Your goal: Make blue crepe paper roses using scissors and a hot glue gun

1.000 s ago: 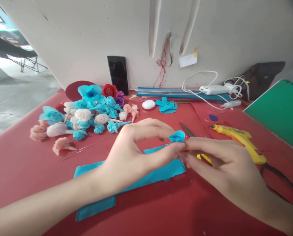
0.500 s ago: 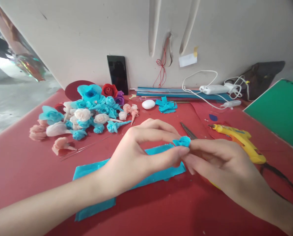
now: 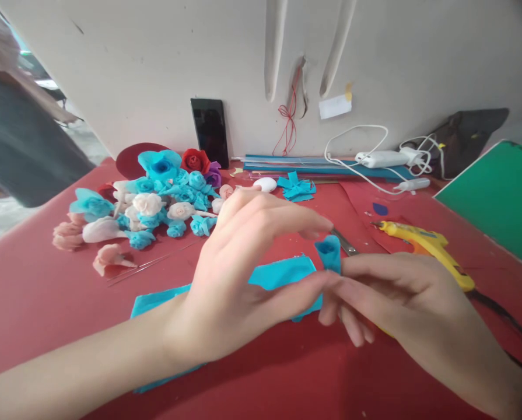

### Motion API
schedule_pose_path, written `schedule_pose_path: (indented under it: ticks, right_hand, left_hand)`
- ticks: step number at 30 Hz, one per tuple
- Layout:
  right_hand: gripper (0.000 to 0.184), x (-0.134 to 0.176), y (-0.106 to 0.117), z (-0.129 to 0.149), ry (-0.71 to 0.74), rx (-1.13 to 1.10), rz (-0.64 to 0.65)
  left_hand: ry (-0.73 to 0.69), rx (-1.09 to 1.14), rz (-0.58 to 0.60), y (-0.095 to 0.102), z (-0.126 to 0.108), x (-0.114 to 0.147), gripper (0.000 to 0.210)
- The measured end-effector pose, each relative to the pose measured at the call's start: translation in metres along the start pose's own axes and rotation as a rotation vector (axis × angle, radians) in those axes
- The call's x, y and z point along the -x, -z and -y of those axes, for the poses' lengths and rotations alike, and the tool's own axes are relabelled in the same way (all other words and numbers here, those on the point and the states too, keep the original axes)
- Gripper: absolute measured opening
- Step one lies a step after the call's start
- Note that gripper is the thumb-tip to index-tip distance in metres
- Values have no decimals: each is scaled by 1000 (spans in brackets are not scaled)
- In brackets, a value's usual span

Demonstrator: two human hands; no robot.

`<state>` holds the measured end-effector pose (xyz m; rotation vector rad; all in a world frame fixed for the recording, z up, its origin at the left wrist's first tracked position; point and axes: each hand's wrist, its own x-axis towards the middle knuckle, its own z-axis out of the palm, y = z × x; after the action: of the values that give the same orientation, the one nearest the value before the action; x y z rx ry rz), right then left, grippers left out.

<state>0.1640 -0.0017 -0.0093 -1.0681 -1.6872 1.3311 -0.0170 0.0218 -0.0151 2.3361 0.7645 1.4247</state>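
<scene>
The left hand (image 3: 238,274) has lifted its fingers into a wide arch, left of the blue crepe-paper roll (image 3: 329,255) pinched in the right hand (image 3: 400,291). More of the roll now shows above their thumbs, suggesting a regrip mid-shaping.

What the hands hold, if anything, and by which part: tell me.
The right hand pinches a rolled blue piece by its lower end, open end up. The left hand has its thumb at that lower end, its other fingers arched above.
</scene>
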Motion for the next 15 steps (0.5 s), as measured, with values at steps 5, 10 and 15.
schedule_pose_path:
  ticks: [5,10,15]
  right_hand:
    - [23,2,-1,-1,11,-24,-8]
    - [18,1,-2,-1,24,-67,-51]
    - [16,2,-2,-3,16,-112,-87]
  left_hand:
    - [-76,-97,-10,2,-2,-2,22]
    - [-84,-168,-48,1,0,-4,21]
    - [-39,-118,-12,0,0,-5,14]
